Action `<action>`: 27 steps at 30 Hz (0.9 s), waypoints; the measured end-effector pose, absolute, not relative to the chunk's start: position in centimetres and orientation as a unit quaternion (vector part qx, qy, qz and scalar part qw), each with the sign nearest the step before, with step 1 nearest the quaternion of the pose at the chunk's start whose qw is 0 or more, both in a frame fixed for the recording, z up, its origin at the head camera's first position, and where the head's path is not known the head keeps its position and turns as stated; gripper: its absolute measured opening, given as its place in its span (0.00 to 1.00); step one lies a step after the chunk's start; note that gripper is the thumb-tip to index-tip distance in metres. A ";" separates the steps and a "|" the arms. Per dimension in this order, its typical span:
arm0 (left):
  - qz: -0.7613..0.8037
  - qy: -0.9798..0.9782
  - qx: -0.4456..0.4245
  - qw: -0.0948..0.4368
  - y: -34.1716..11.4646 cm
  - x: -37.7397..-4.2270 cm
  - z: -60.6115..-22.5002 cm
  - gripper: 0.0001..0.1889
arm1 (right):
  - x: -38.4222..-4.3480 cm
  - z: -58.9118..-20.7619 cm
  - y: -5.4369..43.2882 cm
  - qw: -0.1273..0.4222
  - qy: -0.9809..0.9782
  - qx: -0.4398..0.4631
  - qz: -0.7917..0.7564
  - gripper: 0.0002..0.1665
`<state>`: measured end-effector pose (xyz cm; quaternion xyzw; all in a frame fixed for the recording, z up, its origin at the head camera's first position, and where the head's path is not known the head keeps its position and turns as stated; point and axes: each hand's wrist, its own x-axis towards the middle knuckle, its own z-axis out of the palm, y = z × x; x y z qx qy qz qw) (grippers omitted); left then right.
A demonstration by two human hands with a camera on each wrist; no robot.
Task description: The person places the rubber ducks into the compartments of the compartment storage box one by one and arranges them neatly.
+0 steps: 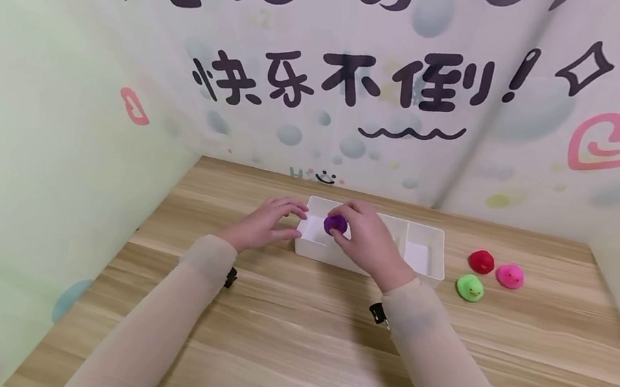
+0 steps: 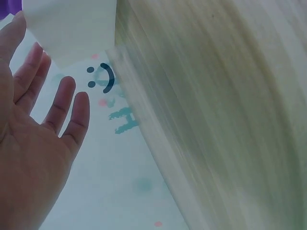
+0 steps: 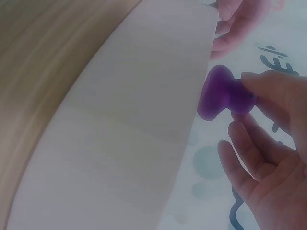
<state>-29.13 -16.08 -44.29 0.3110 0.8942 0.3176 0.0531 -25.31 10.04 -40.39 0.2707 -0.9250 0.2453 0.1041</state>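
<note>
A purple rubber duck (image 3: 225,93) is pinched by its head between the thumb and fingers of my right hand (image 1: 366,237). In the head view it is over the left part of a white divided box (image 1: 331,255), and the right wrist view shows it at the box's upper edge. My left hand (image 1: 267,224) is at the box's left end, its fingers spread and loosely bent, fingertips right at the end wall (image 2: 72,28). Part of the box's middle is hidden behind my right hand.
Right of the box, on the wooden table (image 1: 278,346), lie a red toy (image 1: 481,262), a pink duck (image 1: 510,276) and a green duck (image 1: 470,288). A printed wall hanging (image 1: 293,145) rises behind the table's back edge.
</note>
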 end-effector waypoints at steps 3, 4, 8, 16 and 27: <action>0.321 0.892 0.313 0.052 -16.1 -29.1 -44.3 0.22 | -25.4 -40.4 9.7 0.104 -0.923 0.277 0.245 0.12; 0.323 0.892 0.312 0.055 -16.1 -29.1 -44.3 0.22 | -25.5 -40.4 9.7 0.104 -0.923 0.277 0.245 0.12; 0.325 0.890 0.313 0.059 -16.1 -29.1 -44.3 0.22 | -25.6 -40.5 9.3 0.104 -0.924 0.277 0.240 0.13; 0.323 0.893 0.309 0.055 -16.2 -29.1 -44.2 0.21 | -25.9 -40.4 8.7 0.091 -0.928 0.274 0.237 0.15; 0.322 0.894 0.304 0.060 -16.0 -29.0 -44.2 0.19 | -26.7 -41.3 8.4 0.083 -0.922 0.286 0.248 0.15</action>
